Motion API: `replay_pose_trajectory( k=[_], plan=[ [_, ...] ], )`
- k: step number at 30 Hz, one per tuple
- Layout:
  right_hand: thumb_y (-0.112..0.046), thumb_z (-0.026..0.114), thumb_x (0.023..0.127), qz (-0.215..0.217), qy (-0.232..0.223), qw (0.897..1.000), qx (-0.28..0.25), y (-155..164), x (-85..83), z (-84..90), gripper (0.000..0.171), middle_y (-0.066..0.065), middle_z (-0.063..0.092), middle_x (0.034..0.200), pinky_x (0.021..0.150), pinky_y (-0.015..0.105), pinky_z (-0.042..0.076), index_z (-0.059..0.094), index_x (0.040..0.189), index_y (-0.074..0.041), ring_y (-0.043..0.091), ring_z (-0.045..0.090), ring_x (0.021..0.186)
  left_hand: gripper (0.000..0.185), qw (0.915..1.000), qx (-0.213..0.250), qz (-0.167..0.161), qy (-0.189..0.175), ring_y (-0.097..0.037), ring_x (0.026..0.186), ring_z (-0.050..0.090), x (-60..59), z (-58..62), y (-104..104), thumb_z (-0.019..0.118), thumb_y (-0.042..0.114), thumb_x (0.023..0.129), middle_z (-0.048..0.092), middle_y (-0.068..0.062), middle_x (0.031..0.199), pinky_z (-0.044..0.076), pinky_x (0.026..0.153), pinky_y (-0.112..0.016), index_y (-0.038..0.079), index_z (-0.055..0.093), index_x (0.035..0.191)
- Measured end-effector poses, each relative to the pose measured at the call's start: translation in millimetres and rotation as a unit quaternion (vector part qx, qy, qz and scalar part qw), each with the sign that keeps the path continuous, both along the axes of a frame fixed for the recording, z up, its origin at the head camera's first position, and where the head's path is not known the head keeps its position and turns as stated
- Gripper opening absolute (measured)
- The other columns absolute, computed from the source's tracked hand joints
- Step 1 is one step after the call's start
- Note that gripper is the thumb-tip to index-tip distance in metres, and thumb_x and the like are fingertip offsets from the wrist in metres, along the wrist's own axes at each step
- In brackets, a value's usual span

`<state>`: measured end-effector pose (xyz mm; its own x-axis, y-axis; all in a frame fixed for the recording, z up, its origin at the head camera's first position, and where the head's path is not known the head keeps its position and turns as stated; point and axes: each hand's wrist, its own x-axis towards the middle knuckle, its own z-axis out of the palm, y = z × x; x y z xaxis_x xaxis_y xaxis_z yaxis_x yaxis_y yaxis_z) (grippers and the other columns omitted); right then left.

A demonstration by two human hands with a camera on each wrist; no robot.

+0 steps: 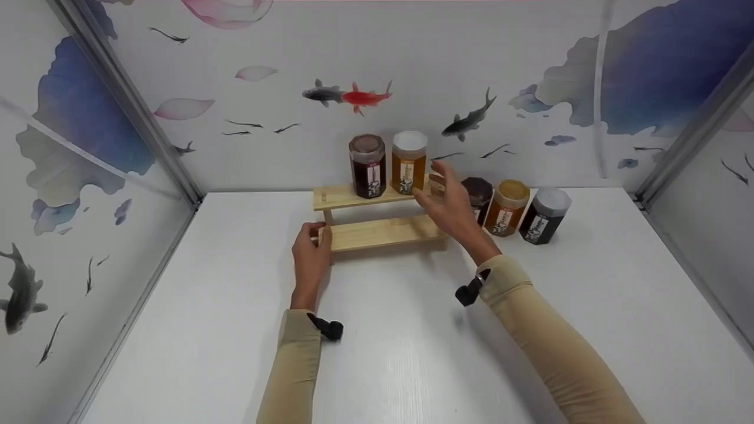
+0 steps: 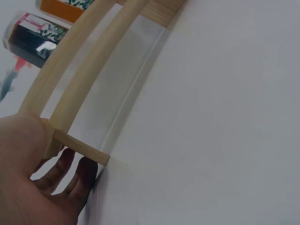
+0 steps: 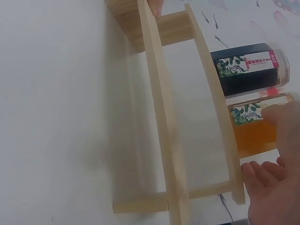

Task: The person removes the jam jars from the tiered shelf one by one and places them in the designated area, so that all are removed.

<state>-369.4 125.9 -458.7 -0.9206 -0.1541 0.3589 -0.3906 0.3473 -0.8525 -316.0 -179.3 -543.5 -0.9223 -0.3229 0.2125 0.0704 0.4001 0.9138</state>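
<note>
A two-tier wooden rack [image 1: 383,234] stands near the back of the table. On its upper tier are a dark red jar [image 1: 360,171] with a reddish-brown lid and, to its right, an amber jar [image 1: 417,168] with a white lid. My left hand [image 1: 310,256] grips the rack's left end, thumb on the near side and fingertips curled behind the end piece in the left wrist view. Beside the amber jar's right side is my right hand [image 1: 452,206], fingers spread and loosely bent. In the right wrist view its thumb [image 3: 274,115] overlaps the jar's label.
Three more jars stand on the table right of the rack: a dark-lidded jar [image 1: 478,191] partly behind my right hand, an amber jar [image 1: 505,212] with a yellow lid, and a dark jar [image 1: 545,218] with a white lid. A wall printed with fish [image 1: 365,97] rises behind.
</note>
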Motion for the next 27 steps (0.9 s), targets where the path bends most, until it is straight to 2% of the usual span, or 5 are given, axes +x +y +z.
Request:
replay_pose_trajectory(
  k=[7, 12, 15, 20, 27],
  plan=[
    [-0.028, 0.076, 0.103, -0.013, -0.024, 1.0, -0.016, -14, -11.5, 3.1, 0.084, 0.017, 0.038, 0.172, 0.123, 0.054, 0.044, 0.028, 0.169, -0.009, 0.039, 0.046, 0.154, 0.03, 1.0, 0.0, 0.0, -0.006, -0.026, 0.104, 0.066, -1.0, 1.7, 0, 0.061, 0.026, 0.111, 0.068, -0.015, 0.122, 0.054, 0.083, -0.035, 0.006, 0.067, 0.133],
    [-0.031, 0.08, 0.101, -0.043, -0.022, 0.999, -0.014, -24, -20.2, 2.8, 0.094, 0.018, 0.036, 0.173, 0.123, 0.056, 0.043, 0.022, 0.171, -0.009, 0.038, 0.047, 0.151, 0.03, 1.0, -0.001, 0.0, -0.006, -0.026, 0.105, 0.066, -0.9, 1.0, 1, 0.061, 0.026, 0.112, 0.069, -0.015, 0.123, 0.055, 0.084, -0.035, 0.006, 0.067, 0.133],
    [-0.032, 0.083, 0.098, -0.054, -0.012, 0.998, -0.007, -29, -23.1, 1.2, 0.097, 0.017, 0.042, 0.17, 0.124, 0.055, 0.042, 0.023, 0.172, -0.01, 0.036, 0.049, 0.149, 0.03, 1.0, 0.0, -0.001, -0.008, -0.025, 0.105, 0.066, -0.7, -0.2, 2, 0.061, 0.027, 0.111, 0.069, -0.014, 0.123, 0.055, 0.084, -0.034, 0.006, 0.066, 0.132],
    [-0.031, 0.086, 0.096, -0.066, -0.001, 0.998, 0.005, -33, -22.4, -1.3, 0.093, 0.017, 0.054, 0.159, 0.123, 0.053, 0.044, 0.032, 0.168, -0.01, 0.035, 0.055, 0.144, 0.029, 0.9999, 0.006, -0.005, -0.013, -0.023, 0.103, 0.066, -0.5, -2.0, 4, 0.062, 0.028, 0.111, 0.068, -0.013, 0.123, 0.056, 0.08, -0.031, 0.008, 0.066, 0.132],
    [-0.03, 0.085, 0.097, -0.056, 0.014, 0.998, -0.013, -33, -17.0, -3.0, 0.081, 0.012, 0.057, 0.155, 0.12, 0.051, 0.047, 0.04, 0.161, -0.011, 0.031, 0.058, 0.141, 0.031, 1.0, -0.005, -0.003, -0.002, -0.024, 0.101, 0.066, -1.7, -1.7, -1, 0.062, 0.03, 0.111, 0.069, -0.013, 0.122, 0.055, 0.078, -0.032, 0.007, 0.067, 0.132]
  ],
)
